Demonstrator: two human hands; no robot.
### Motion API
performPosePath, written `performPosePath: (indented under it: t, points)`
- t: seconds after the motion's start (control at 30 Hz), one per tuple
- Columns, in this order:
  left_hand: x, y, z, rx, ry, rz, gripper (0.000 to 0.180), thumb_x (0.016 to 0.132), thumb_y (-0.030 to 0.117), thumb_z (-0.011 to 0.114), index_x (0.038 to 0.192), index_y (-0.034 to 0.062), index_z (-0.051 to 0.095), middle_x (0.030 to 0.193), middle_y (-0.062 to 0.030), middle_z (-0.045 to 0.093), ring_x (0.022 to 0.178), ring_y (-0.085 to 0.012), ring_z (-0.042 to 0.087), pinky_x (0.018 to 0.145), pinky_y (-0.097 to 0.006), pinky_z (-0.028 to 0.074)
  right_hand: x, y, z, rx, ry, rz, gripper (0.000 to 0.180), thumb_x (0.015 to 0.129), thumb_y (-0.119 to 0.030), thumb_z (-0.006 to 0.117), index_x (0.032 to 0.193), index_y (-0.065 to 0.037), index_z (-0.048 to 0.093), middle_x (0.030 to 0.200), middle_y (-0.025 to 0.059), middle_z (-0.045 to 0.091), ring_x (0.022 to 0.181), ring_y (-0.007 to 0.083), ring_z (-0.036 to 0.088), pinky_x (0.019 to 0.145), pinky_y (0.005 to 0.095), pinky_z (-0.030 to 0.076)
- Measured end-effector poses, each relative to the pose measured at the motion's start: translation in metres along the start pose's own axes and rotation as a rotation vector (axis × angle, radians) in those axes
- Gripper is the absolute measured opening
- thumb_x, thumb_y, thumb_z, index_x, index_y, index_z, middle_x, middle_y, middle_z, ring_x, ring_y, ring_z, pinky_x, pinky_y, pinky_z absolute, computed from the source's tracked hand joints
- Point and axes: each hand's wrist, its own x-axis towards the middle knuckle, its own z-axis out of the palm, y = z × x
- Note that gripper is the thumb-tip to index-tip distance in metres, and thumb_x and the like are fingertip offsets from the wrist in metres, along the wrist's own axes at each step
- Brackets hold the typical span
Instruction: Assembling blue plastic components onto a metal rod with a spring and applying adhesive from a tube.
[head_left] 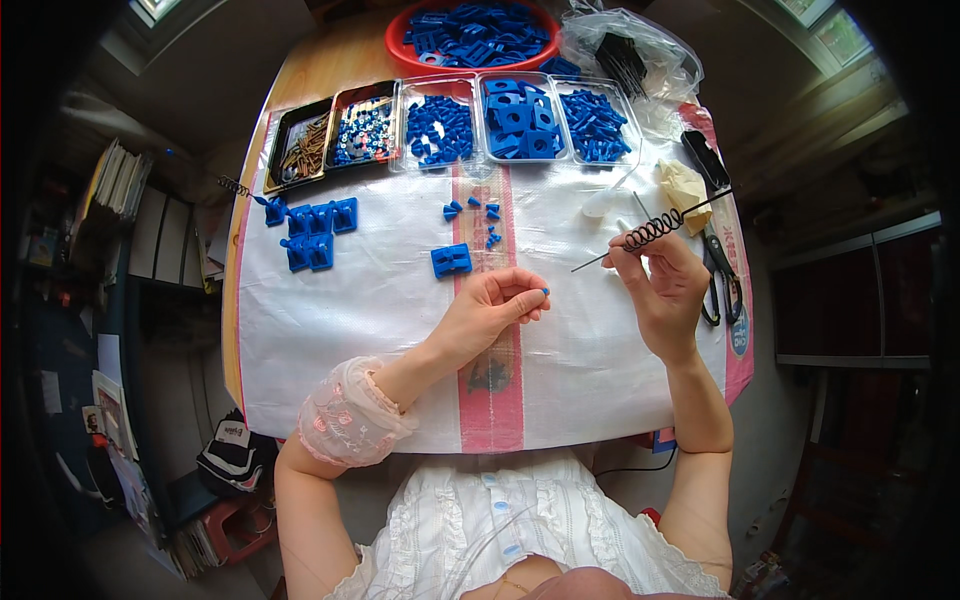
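Near the middle of the table, my left hand [497, 303] is closed, thumb and fingertips pinching a small blue plastic piece [546, 292], mostly hidden. Over to the right, my raised right hand [662, 295] grips a dark metal rod with a black coil spring [655, 232] around it; its thin tip points left toward the other hand. Just beyond my left hand lies a blue plastic block [451, 260]. Several small blue pegs [452, 211] are scattered farther up. At the left sits a group of blue blocks [318, 218], one with a coil spring [236, 186] beside it.
Along the far side stand clear trays of blue parts [523, 153] and black trays, one with brass-coloured screws [306, 150]. Behind them is a red basin [398, 50] heaped with blue parts. Black-handled scissors [722, 275] and a plastic bag [660, 60] lie at the right.
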Motion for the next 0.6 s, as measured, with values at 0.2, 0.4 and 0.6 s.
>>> performPosePath:
  t: [0.2,0.4,0.6]
  points:
    - [-0.0030,0.0073,0.0069,0.122,0.031,0.018,0.014,0.097,0.014,0.065,0.107,0.0042,0.066,0.079,0.0100,0.052,0.065,0.0034,0.041,0.056,-0.014,0.032,-0.0029,0.0016,-0.0046,-0.027,-0.042,0.021,0.010,0.089,0.004,0.067,0.100,0.003,0.065,0.093,0.0101,0.069,0.083,0.0158,0.068,0.080,0.0287,0.054]
    - [-0.0059,0.0085,0.0033,0.168,0.048,-0.008,0.014,0.094,0.012,0.068,0.105,0.0034,0.070,0.066,0.0150,0.039,0.058,0.0045,0.034,0.052,-0.015,0.025,-0.0042,0.0021,-0.0044,0.008,-0.043,-0.019,0.010,0.090,0.006,0.065,0.100,0.004,0.064,0.092,0.0109,0.067,0.082,0.0164,0.066,0.078,0.0295,0.054]
    - [-0.0021,0.0037,-0.0020,0.254,0.069,0.086,0.011,0.093,0.010,0.069,0.102,0.0043,0.070,0.074,0.0109,0.053,0.067,0.0023,0.046,0.060,-0.016,0.036,-0.0053,-0.0034,-0.0048,0.046,-0.056,-0.065,0.009,0.090,0.007,0.065,0.098,0.004,0.062,0.091,0.0118,0.066,0.081,0.0160,0.063,0.075,0.0297,0.054]
